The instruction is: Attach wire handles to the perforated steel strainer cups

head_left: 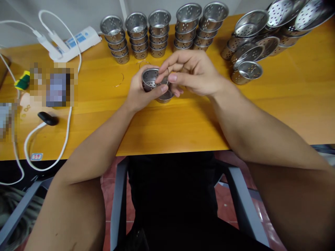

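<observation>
My left hand (141, 87) is wrapped round a small perforated metal strainer cup (149, 77), its mouth tilted up, just above the wooden table. Its thumb lies along the cup's near side. A second metal cup (165, 98) shows below and to the right, partly hidden by my hands. Over the right rim, my right hand (187, 73) has its fingers curled, with thumb and fingertips close together at the cup. Whatever they pinch is too small to make out. Thin wire pieces (119, 81) lie on the table left of my hands.
Several stacks of perforated cups (159, 35) stand along the wall. More cups, with larger strainers (281, 14), lie piled at the right. A power strip (81, 42), white cables, a yellow-green sponge (23, 81) and a small black object (47, 118) are on the left.
</observation>
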`<action>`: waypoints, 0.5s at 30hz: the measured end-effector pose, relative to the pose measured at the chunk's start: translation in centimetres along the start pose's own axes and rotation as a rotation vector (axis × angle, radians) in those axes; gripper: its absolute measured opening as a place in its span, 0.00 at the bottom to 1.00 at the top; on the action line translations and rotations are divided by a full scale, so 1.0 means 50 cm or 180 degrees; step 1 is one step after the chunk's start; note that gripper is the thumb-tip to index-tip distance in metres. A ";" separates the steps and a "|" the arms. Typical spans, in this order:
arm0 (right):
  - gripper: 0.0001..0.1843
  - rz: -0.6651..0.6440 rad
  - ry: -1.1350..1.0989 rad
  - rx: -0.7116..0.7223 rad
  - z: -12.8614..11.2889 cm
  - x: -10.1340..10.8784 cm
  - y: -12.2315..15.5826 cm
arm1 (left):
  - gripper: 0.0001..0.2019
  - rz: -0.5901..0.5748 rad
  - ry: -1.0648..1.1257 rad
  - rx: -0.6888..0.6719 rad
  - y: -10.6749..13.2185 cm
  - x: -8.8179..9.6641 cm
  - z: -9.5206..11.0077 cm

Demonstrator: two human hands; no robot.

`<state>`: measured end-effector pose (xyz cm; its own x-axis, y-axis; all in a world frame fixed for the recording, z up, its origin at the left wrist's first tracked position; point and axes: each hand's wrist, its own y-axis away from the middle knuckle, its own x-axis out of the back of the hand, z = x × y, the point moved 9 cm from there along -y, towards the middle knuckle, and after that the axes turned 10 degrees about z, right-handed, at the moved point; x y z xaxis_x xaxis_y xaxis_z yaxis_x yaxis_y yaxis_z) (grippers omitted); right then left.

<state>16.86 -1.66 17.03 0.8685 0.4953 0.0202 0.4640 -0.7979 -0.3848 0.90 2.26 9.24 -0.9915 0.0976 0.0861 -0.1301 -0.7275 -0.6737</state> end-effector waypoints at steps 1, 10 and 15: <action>0.29 -0.0037 0.0042 -0.0006 0.002 0.002 -0.001 | 0.44 -0.0053 0.0057 0.0081 0.000 -0.003 0.002; 0.34 0.0330 0.0119 -0.0175 0.031 0.010 -0.010 | 0.39 -0.0043 -0.0317 0.0080 0.001 0.002 0.013; 0.32 0.0563 0.0148 -0.0436 0.038 0.017 -0.005 | 0.38 0.0076 -0.0466 -0.0073 -0.004 0.014 -0.002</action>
<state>17.15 -0.40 15.39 0.9440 0.3298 0.0074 0.3205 -0.9116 -0.2574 0.24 2.52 9.37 -0.9844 -0.0209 0.1747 -0.1078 -0.7126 -0.6932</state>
